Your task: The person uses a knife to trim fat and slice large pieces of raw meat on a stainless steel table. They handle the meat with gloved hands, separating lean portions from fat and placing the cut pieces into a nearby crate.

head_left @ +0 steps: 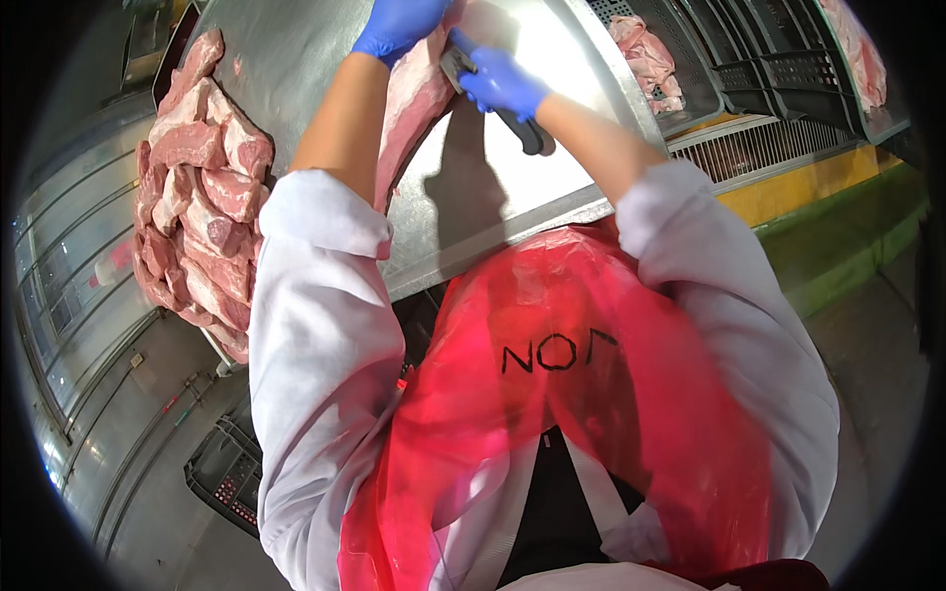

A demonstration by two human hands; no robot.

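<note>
A long cut of raw meat (412, 103), pink with pale fat, lies on the shiny metal worktable (552, 192) in front of me. My left hand (402, 25), in a blue glove, rests at the meat's far end; the picture's upper edge cuts off its fingers. In a blue glove too, my right hand (503, 79) is closed around a knife (530, 136) just right of the meat. The knife's dark handle sticks out below the hand toward me. A grey part of it shows by the fingers, close against the meat's side.
At the left, a large pile of raw meat pieces (212, 212) lies beside the worktable. Dark plastic crates (705, 84) stand at the upper right, with meat (645, 64) in one. Below them runs a metal grating (759, 153). Another dark crate (227, 473) is low at the left.
</note>
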